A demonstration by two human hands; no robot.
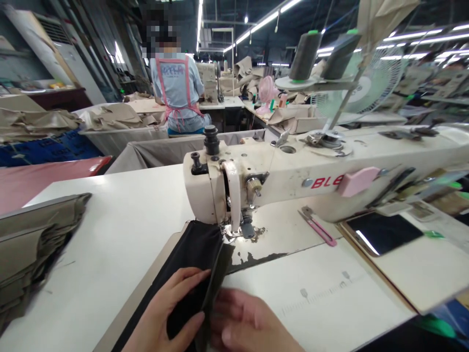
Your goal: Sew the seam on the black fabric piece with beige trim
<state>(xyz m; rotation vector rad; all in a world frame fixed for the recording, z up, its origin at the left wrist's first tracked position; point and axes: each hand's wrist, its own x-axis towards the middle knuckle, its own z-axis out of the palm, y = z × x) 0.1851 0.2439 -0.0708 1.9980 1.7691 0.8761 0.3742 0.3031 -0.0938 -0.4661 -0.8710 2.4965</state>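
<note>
A length of black fabric (172, 264) with a beige strip along its left edge runs up to the needle area of a white sewing machine (234, 190). On top of this cloth rests my left hand (172, 308), thumb and fingers bent around a fold near its right edge. My right hand (249, 320) is at that same edge from the other side, fingers curled against the dark olive folded edge (216, 274). The right fingertips are partly hidden behind the fold. The presser foot (230, 234) stands at the cloth's far end; whether it is down on the fabric I cannot tell.
Stacked olive fabric pieces (36, 244) lie at the left. Pink thread snips (318, 227) and a phone (383, 232) on a board are right of the needle. Thread cones (303, 56) stand above the machine. A person in a pink apron (176, 88) sits ahead, back turned.
</note>
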